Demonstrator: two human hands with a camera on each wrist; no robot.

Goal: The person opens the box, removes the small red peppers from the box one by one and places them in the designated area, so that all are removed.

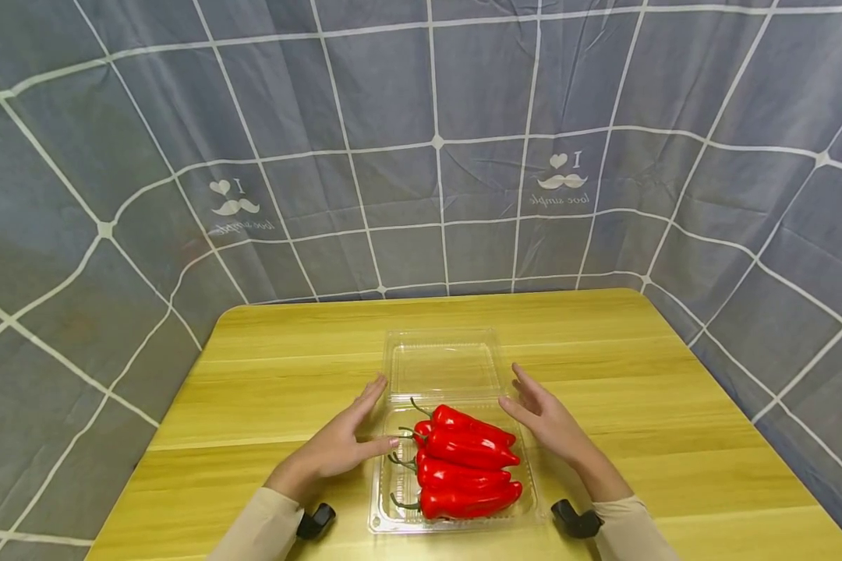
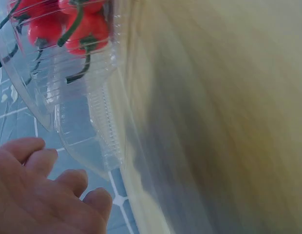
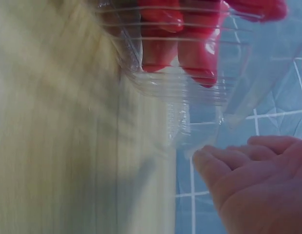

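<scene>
A clear plastic clamshell container [image 1: 386, 523] lies opened flat, its lid [image 1: 445, 368] folded back on the far side. Several glossy red peppers [image 1: 466, 448] with curved green stems are heaped in the near half, stems pointing left. My left hand [image 1: 337, 446] is at the container's left side, fingers extended forward, thumb tip over the rim near the stems. On the other side, my right hand [image 1: 550, 421] has its fingers reaching toward the hinge and lid, palm facing inward. Neither holds anything. Both wrist views show relaxed fingers just below the container's ribbed wall [image 3: 190, 95].
A wooden table [image 1: 288, 351] with yellow grain carries the container near its front edge. Grey curtain [image 1: 393, 187] with white grid lines hangs behind and at both sides. Black wrist devices sit on the left wrist [image 1: 316, 522] and the right wrist [image 1: 577, 520].
</scene>
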